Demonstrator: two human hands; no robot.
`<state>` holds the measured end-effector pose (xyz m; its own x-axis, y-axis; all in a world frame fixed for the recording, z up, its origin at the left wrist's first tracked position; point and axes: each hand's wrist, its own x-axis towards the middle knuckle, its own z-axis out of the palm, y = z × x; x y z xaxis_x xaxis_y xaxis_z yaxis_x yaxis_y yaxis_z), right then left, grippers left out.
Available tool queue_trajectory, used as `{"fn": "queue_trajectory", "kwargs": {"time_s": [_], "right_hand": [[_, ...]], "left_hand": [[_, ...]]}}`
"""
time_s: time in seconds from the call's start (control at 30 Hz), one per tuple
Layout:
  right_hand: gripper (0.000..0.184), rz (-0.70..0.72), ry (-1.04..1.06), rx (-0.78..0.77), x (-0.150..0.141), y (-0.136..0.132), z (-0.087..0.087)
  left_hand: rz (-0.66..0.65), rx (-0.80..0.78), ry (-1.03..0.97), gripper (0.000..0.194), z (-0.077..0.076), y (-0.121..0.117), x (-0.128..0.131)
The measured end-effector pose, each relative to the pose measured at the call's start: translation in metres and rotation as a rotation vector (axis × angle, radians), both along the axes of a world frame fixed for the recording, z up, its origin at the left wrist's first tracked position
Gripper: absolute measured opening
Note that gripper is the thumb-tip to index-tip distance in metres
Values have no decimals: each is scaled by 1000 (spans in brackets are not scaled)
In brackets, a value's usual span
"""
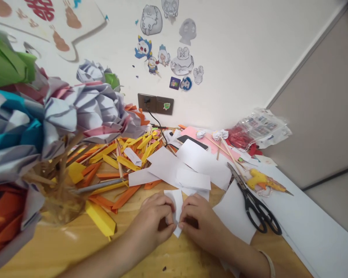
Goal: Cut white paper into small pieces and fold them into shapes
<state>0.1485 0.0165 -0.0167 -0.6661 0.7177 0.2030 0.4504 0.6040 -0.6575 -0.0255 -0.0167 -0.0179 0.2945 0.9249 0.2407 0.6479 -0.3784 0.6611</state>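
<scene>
Between my two hands, low over the wooden table [133, 262], is a small white piece of paper [177, 204] with a crease and a pointed lower end. My left hand [155, 218] pinches its left edge between thumb and fingers. From the other side, my right hand [201, 220] pinches the right edge near the bottom point, its fingertips close to the left ones. Just beyond the hands lie several loose white paper sheets [194, 179], overlapping. Black-handled scissors [251, 199] rest on white paper to the right of my right hand.
Folded yellow and orange paper strips [113, 181] spread across the left. Large paper flowers [95, 108] stand at the far left. A dark phone [192, 141] lies behind the sheets, near a cable [159, 122] from the wall socket. A yellow glue gun [265, 181] lies at the right.
</scene>
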Motion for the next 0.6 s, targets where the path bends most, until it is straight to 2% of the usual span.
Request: {"fn": "queue_trajectory", "kwargs": {"time_s": [0.17,0.33,0.5,0.6], "right_hand": [[18,-59,-42,47,-2,-6,-1],[21,-83,-20,25,-1,-5,-3],[18,-37,-18,25,0,-3,-5],[27,-26,-48,30,-1,-3,-4]], "left_hand": [[30,-13,59,14,1,0,1],[47,-44,111,13,3,-1,2],[62,-75,134,8,5,-1,4],[73,-83,121,9,4,0,4]]}}
